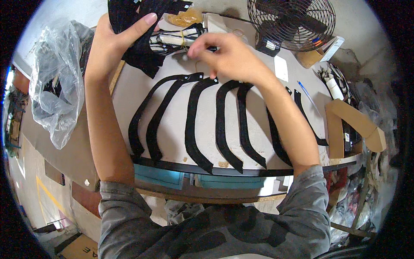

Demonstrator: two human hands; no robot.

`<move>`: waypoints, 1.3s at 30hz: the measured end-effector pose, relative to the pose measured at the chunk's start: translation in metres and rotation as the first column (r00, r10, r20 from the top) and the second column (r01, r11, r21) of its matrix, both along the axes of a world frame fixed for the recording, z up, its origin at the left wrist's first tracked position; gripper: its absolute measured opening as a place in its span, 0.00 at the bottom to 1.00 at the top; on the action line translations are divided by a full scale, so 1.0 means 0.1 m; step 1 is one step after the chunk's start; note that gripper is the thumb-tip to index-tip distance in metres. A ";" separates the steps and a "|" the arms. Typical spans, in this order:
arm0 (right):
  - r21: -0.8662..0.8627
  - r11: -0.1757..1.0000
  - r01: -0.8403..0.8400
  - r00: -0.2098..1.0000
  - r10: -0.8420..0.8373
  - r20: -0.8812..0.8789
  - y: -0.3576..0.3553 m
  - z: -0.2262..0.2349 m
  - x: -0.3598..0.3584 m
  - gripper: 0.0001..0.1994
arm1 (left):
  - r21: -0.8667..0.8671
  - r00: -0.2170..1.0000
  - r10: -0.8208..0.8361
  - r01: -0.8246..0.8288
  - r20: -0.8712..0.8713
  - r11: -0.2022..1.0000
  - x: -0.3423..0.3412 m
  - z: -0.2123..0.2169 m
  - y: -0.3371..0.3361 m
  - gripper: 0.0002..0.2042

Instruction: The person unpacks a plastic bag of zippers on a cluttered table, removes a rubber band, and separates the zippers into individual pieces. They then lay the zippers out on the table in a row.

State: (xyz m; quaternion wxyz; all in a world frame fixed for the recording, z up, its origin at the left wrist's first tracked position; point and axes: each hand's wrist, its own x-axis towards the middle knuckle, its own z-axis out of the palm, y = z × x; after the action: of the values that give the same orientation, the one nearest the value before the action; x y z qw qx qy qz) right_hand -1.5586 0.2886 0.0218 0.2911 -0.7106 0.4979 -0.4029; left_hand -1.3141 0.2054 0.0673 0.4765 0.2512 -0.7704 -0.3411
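Observation:
At the far left of the table, my left hand (125,36) is closed on a stack of black fabric pieces (144,58), thumb laid over the top. My right hand (230,56) hovers over the upper ends of the laid-out strips, its fingers curled and slightly blurred. A tiny pale spot shows at its fingertips, too small to identify. Several curved black fabric strips (191,129) lie side by side across the table, some bearing small white squares at their upper tips. My right forearm covers part of the strips on the right. Between my hands sits a banded black-and-white bundle (174,39).
A black wire fan (291,23) stands at the back right. Nearer are a blue pen (307,93), a white card (281,69) and an open cardboard box (335,134). Yellowish plastic (185,18) lies at the back; a clear plastic bag (58,86) hangs left.

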 end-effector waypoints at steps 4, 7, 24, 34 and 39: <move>-0.137 0.977 -0.162 0.823 0.057 -0.565 -0.05 -0.26 0.11 0.12 | -0.023 0.996 0.066 -0.065 0.054 0.998 0.04 0.02 0.01 0.14; -0.144 0.980 -0.139 0.818 0.031 -0.574 0.01 -0.30 0.15 0.15 | -0.004 0.996 0.046 -0.046 0.071 0.999 0.06 0.01 -0.04 0.15; -0.119 0.974 -0.194 0.753 0.070 -0.654 0.02 -0.35 0.20 0.19 | 0.032 0.998 0.012 -0.014 0.063 0.999 0.04 0.00 -0.03 0.16; -0.239 0.948 -0.211 0.782 0.017 -0.622 0.05 -0.36 0.25 0.19 | 0.016 0.998 0.039 -0.040 0.057 0.999 0.03 -0.02 -0.03 0.17; -0.258 0.924 -0.280 0.745 0.039 -0.666 0.02 -0.39 0.24 0.14 | -0.009 0.994 0.036 -0.035 0.103 0.999 0.06 -0.02 -0.07 0.14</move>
State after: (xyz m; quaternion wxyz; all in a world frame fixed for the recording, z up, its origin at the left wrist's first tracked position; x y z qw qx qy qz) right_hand -1.5344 0.2903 -0.0171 0.0062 -0.8857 0.4260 -0.1845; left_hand -1.3082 0.1984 0.0653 0.4431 0.2805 -0.7905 -0.3164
